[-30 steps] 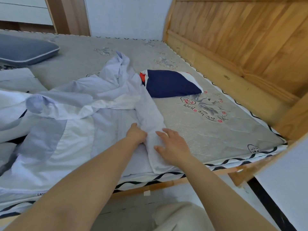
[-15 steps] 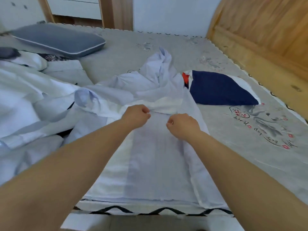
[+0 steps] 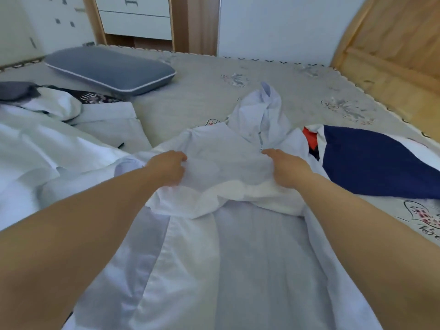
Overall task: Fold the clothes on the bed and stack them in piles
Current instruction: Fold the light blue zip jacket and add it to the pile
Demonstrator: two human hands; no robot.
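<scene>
A pale blue-white shirt (image 3: 250, 258) lies lengthwise on the bed in front of me, its collar (image 3: 266, 101) bunched up at the far end. My left hand (image 3: 170, 166) grips a fold of the shirt's cloth on the left. My right hand (image 3: 287, 167) grips the same fold on the right, near the button placket. Between both hands the lower part of the shirt is doubled back over its upper part. A folded navy, white and red garment (image 3: 371, 163) lies to the right of the shirt.
More white clothes (image 3: 47, 144) are heaped at the left, with a dark patterned piece (image 3: 95, 98) among them. A grey-blue pillow (image 3: 109, 67) lies at the far left. The wooden headboard (image 3: 392, 55) borders the grey mattress (image 3: 202, 96) on the right.
Both hands carried the shirt's near hem away from me, from the bed's front edge up over the shirt's chest. The hands are now wider apart.
</scene>
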